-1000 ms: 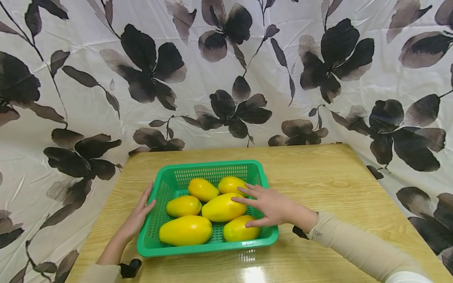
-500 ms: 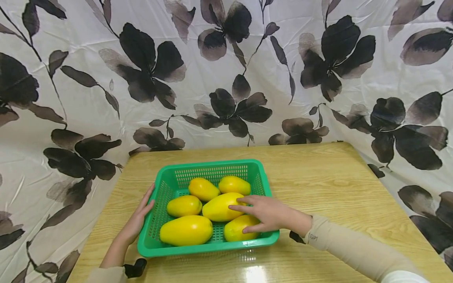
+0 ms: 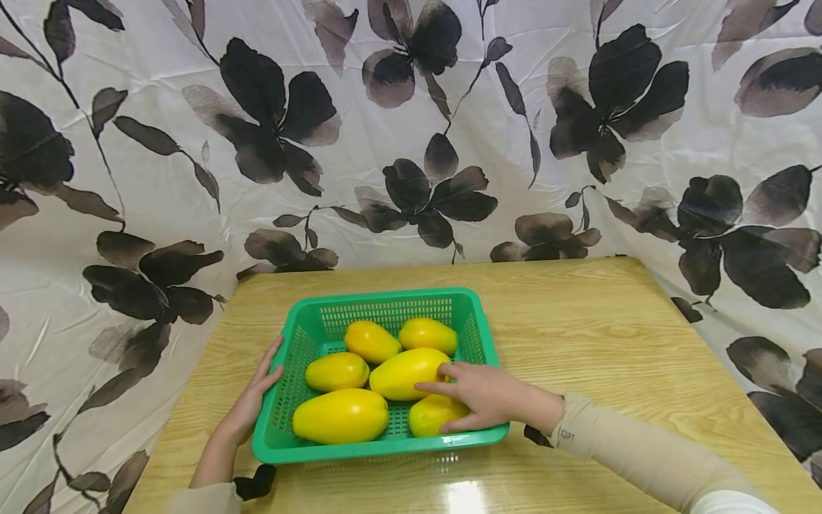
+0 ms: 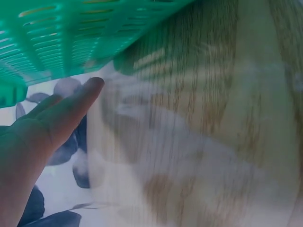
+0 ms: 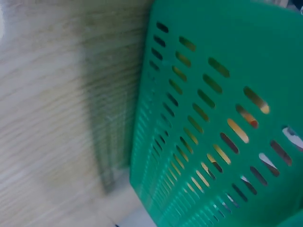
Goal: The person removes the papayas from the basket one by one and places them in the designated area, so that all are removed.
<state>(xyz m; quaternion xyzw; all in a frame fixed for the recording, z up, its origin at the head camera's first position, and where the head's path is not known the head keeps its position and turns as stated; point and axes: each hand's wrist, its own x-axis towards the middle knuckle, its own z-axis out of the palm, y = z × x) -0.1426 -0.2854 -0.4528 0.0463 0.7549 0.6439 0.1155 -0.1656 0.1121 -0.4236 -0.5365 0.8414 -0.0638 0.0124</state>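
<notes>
A green plastic basket holds several yellow papayas, among them a large one at front left and one in the front right corner. My left hand rests along the basket's left side, fingers straight, thumb at the rim; in the left wrist view its fingers lie beside the slotted wall. My right hand reaches over the right rim onto the front right papaya, thumb on its near side and index finger stretched across its far side. In the right wrist view the basket wall hides this hand.
The basket stands on a light wooden table, left of its middle. Behind and beside the table hangs a white cloth with dark flowers. Black wrist straps show by the sleeves.
My right hand has come down from over the right-hand papayas and shifted toward the front right one, its fingers drawing closer in. The left hand stays at the basket's side.
</notes>
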